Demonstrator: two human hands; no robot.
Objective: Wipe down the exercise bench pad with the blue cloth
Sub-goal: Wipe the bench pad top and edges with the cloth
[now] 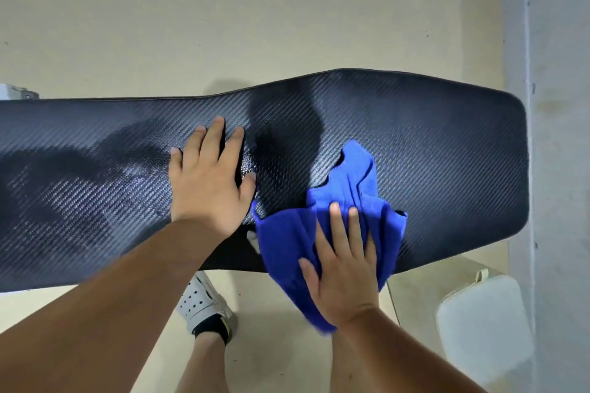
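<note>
Black bench pad (431, 150) lengthwise left-right, seemingly.

Both forearms are bare from the bottom edge of the view up to the wrists: no sleeves, no watch, no bands. The left hand (209, 183) and the right hand (344, 268) wear no gloves and no rings, and the fingernails are short and unpainted. Lower down a bare shin shows, ending in a dark ankle sock (213, 330). The foot wears a white clog-style shoe (199, 301) with rows of small round holes across its upper (the perforations look dark against the white) and a pale grey rim around the sole. Only this one shoe is visible.
</note>
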